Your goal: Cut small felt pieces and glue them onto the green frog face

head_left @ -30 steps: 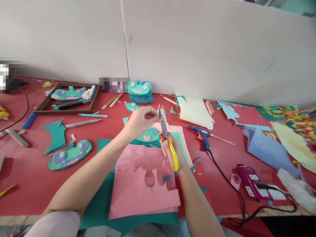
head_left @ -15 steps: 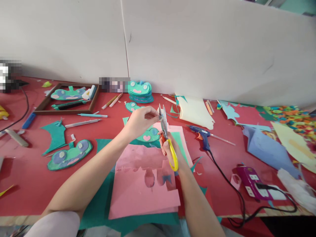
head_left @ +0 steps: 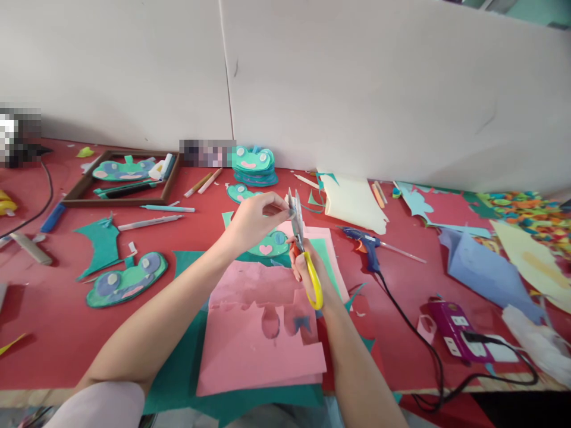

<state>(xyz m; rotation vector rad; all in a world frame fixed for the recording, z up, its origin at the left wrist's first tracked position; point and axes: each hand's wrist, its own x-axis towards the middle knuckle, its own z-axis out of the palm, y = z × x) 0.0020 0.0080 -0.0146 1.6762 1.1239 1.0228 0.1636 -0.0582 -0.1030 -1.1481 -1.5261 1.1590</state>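
Observation:
My right hand point(head_left: 307, 267) is closed around scissors point(head_left: 313, 279) with yellow and red handles, their blades pointing up and slightly parted. Beside the blades, my left hand point(head_left: 256, 221) pinches something small and greyish that I cannot make out. Beneath both hands lies a green frog-face shape point(head_left: 267, 245) with a pink heart, partly hidden. Nearer to me, pink sheets point(head_left: 263, 362) with cut-outs rest on dark green sheets point(head_left: 178, 351).
A glue gun point(head_left: 368, 246) and a purple power strip point(head_left: 455, 333) with a black cable are at the right. At the left are a brown frame point(head_left: 74, 203) and another frog shape point(head_left: 127, 279). Stacked frog shapes point(head_left: 253, 163) stand by the wall.

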